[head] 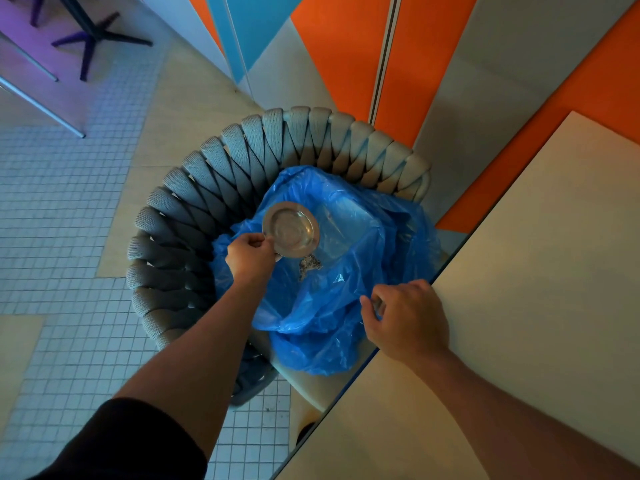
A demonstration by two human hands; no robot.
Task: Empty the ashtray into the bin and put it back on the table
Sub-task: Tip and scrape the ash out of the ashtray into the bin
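Observation:
My left hand (250,256) pinches the near rim of a round metal ashtray (290,229) and holds it tilted over a blue plastic bin bag (349,271). A small clump of grey ash (309,264) lies on the bag just below the ashtray. The ashtray's bowl looks bare and shiny. My right hand (407,318) grips the bag's edge on the right, next to the table's edge. The bag sits on the seat of a woven grey chair (194,209).
A beige table (519,306) fills the right side, its edge running diagonally beside the bag. Orange, grey and blue wall panels stand behind the chair. White mosaic floor tiles lie to the left, with a purple table base (100,36) at the far upper left.

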